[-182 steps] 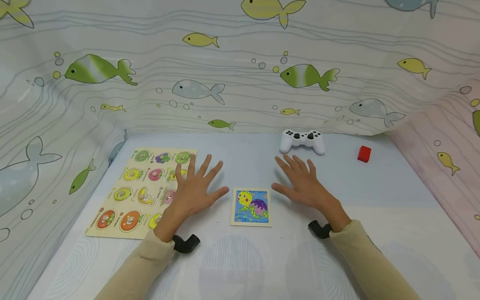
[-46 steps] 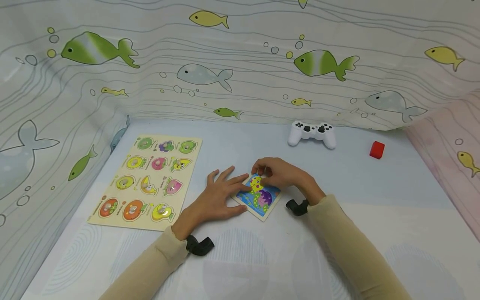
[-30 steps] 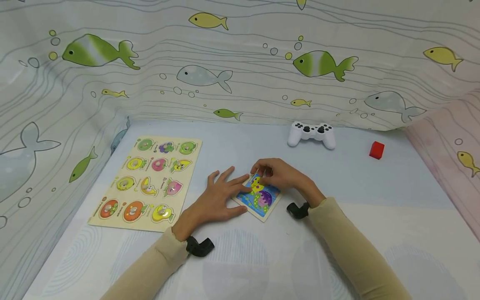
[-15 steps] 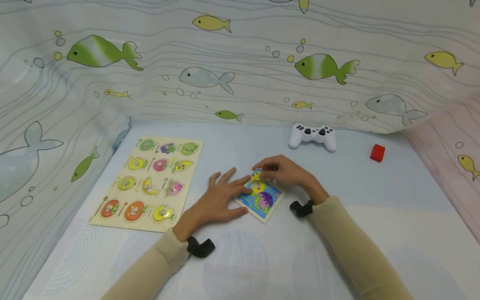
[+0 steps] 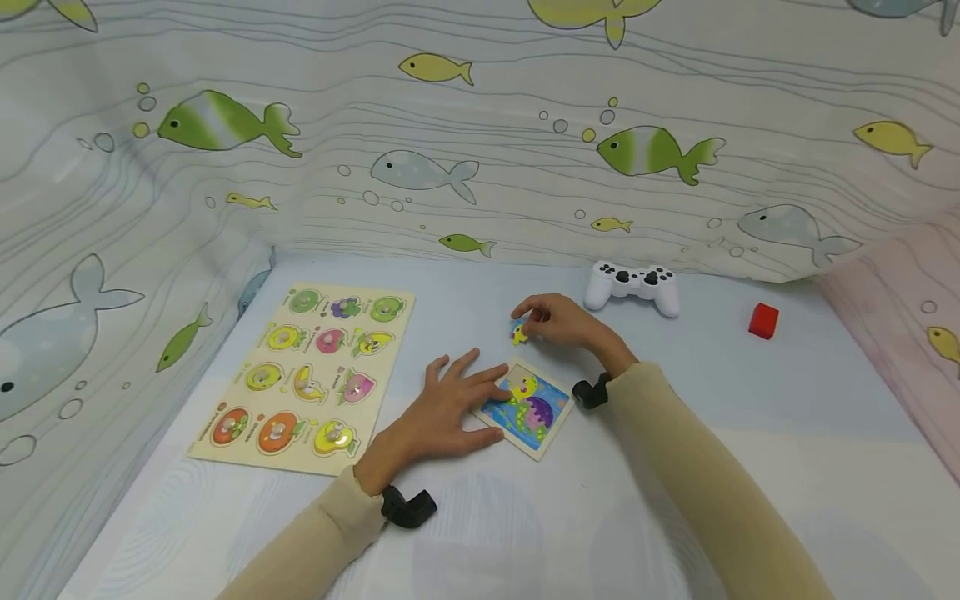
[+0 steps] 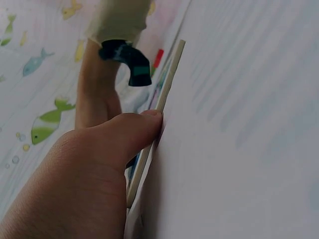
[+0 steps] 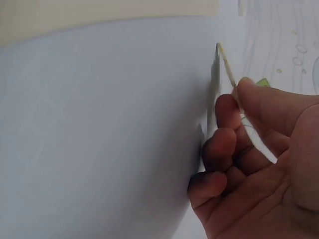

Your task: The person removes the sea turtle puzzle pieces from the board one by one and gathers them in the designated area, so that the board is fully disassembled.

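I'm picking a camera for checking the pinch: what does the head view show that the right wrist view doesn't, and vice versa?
Only the head view shows the left hand touching the turtle puzzle, the white controller and the red block. Only the right wrist view shows the palm side of the right hand and the puzzle piece edge-on. Both show that hand pinching that piece, and part of the printed backdrop.

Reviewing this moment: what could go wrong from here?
The right hand pinches a small, flat blue-and-yellow puzzle piece by fingertips, which might slip.
The left hand touches the square wooden turtle puzzle; pushing could slide it.
The white plastic game controller lies near the right hand and might get bumped.
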Tool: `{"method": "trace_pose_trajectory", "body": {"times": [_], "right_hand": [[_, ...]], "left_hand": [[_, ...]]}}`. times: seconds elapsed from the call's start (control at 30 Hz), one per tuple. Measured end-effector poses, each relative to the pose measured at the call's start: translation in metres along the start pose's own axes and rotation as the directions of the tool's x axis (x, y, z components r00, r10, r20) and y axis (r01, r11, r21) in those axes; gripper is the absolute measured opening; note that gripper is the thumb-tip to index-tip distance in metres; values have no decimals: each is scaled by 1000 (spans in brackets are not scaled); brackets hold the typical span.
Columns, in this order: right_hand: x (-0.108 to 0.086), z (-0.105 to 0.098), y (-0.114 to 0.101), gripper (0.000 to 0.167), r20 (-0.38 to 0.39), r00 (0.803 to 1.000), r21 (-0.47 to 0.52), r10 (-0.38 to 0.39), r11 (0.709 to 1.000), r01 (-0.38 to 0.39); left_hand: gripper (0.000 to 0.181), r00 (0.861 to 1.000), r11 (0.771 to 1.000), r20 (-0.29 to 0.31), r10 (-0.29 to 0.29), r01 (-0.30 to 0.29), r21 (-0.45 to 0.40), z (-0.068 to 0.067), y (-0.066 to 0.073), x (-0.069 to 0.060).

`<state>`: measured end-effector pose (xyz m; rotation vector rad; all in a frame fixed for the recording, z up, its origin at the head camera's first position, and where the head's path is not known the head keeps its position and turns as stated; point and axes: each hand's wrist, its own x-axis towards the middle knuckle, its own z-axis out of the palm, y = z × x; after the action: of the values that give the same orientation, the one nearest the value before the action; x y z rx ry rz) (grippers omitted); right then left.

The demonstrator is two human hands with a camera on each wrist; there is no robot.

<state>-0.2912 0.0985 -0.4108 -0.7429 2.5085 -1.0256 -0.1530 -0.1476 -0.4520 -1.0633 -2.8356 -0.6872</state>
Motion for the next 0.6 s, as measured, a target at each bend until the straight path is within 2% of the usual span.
{"method": "trace_pose_trajectory", "body": {"times": [0.23, 0.5, 0.6], "right_hand": [[1, 2, -3, 34, 8, 999, -18, 41, 999, -41], [4, 4, -2, 36, 8, 1000, -62, -8, 998, 9], [9, 4, -3, 38, 2, 1000, -82, -6, 997, 6]], "left_hand": [[47, 1000, 1000, -4, 1, -1, 23, 0, 1, 0], [48, 1000, 1000, 1, -14, 14, 15, 1, 1, 0], [47, 1000, 1000, 2, -17, 17, 18, 3, 2, 0]]}}
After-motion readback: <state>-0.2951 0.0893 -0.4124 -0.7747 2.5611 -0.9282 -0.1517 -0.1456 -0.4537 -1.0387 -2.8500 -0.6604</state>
